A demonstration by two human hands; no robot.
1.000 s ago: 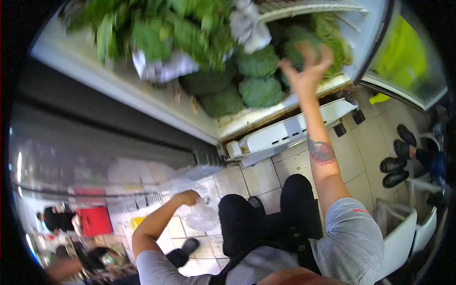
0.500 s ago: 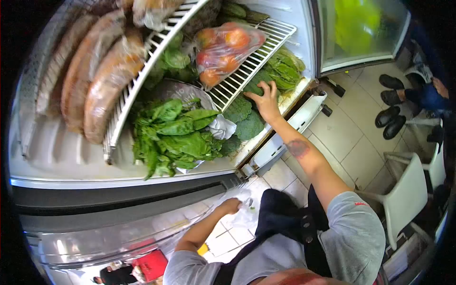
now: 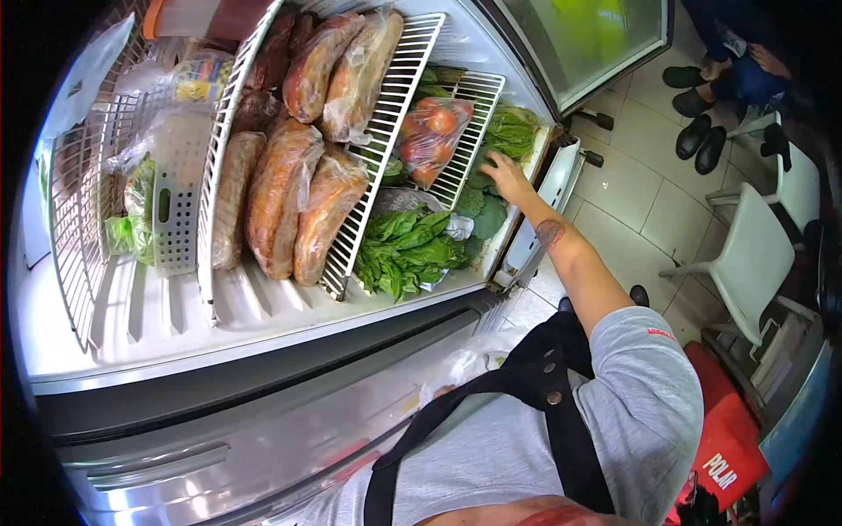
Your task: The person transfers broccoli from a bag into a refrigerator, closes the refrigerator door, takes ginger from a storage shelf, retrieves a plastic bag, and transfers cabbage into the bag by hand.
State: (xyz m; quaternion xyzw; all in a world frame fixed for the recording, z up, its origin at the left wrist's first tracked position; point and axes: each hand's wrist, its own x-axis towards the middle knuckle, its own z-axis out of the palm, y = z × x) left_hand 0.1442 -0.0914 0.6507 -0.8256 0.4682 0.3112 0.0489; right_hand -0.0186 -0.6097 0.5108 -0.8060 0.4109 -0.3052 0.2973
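My right hand (image 3: 509, 178) reaches into the fridge, its fingers apart and bent over the dark green broccoli (image 3: 489, 216) on the bottom. Beside it lies long leafy greens (image 3: 511, 131). Tomatoes in a clear bag (image 3: 435, 131) rest on a small white wire rack (image 3: 474, 114). A large bunch of leafy greens (image 3: 405, 250) lies nearer the door edge. Only a small part of my left hand (image 3: 445, 391) shows low in front of the fridge, closed at a clear plastic bag (image 3: 456, 368); the black apron strap and my body hide the rest.
Wrapped brown loaf-like pieces (image 3: 282, 197) fill a wire shelf beside a white perforated basket (image 3: 178, 206). The fridge door (image 3: 605, 53) stands open. White chairs (image 3: 745, 254), a red object (image 3: 721, 421) and a seated person's legs (image 3: 745, 81) are at the right.
The view has shifted, showing more of the fridge shelves at the left. My right hand stays over the broccoli. My left hand is now mostly hidden behind the apron strap.
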